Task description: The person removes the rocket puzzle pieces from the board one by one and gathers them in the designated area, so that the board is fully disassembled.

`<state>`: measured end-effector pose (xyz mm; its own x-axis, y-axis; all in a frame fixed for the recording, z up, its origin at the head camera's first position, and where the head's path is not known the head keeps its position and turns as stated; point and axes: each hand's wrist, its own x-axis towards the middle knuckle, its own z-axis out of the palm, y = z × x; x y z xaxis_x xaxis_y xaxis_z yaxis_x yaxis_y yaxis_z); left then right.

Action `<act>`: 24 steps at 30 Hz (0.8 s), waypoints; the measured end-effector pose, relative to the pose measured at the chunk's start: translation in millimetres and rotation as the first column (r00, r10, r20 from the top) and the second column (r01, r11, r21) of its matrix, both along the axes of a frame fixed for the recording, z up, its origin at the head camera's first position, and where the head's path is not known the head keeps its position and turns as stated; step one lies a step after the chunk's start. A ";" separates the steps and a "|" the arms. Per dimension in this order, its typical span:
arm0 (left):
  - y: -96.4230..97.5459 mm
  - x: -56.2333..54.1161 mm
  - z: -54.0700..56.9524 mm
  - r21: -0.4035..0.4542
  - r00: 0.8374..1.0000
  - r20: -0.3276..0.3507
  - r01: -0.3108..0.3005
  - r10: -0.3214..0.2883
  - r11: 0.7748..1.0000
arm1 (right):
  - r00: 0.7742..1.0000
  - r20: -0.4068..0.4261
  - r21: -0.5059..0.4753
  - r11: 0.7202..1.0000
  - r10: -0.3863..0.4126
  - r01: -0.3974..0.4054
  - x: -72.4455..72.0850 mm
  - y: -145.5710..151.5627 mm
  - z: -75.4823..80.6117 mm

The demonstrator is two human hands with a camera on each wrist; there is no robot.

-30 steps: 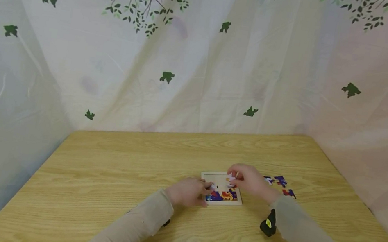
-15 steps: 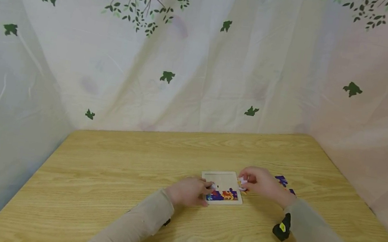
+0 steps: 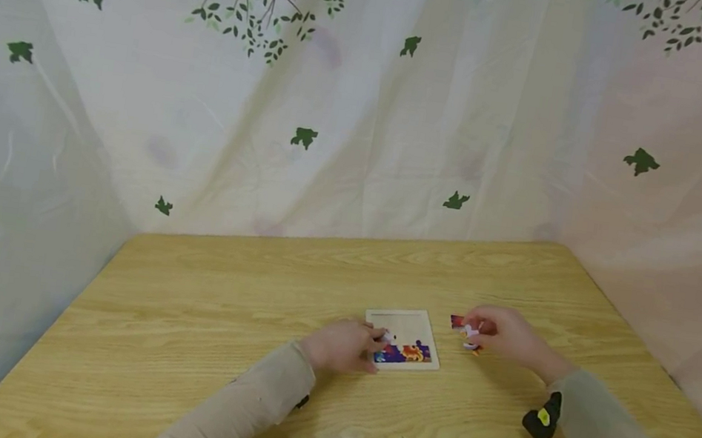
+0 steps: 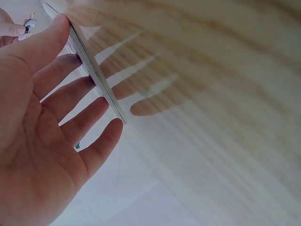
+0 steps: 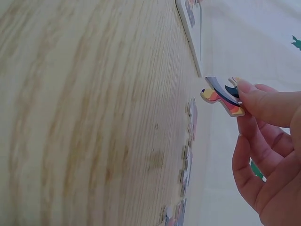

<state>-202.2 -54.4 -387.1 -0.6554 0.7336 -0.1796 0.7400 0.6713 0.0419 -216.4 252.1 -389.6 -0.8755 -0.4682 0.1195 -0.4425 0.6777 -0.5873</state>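
Observation:
My right hand [image 3: 509,337] holds a jigsaw piece [image 3: 471,333] above the table, to the right of a shallow puzzle tray [image 3: 397,310]. In the right wrist view the thumb and fingers pinch this piece [image 5: 229,106], which shows white, dark, yellow and red-orange. My left hand [image 3: 340,345] rests at the tray's left side. The left wrist view shows its fingers extended and spread, with the tips at the tray's edge [image 4: 96,75]. Joined purple and orange pieces [image 3: 402,353] fill the near part of the tray; bare wood shows behind them.
A loose red and purple piece [image 3: 456,322] lies beside the right hand's fingers. More loose pieces [image 5: 186,162] lie on the wooden table [image 3: 233,292] in the right wrist view; the hand hides them from the head camera. A leaf-print curtain [image 3: 365,116] hangs behind the table.
My right hand has moved right, from over the tray to beside the loose pieces, carrying the jigsaw piece. My left hand stays at the tray's left side.

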 end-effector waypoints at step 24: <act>1.4 -1.2 -2.3 -0.005 1.000 -0.005 0.002 -0.002 1.000 | 0.991 0.118 0.068 0.997 -0.055 0.047 4.6 31.1 -2.9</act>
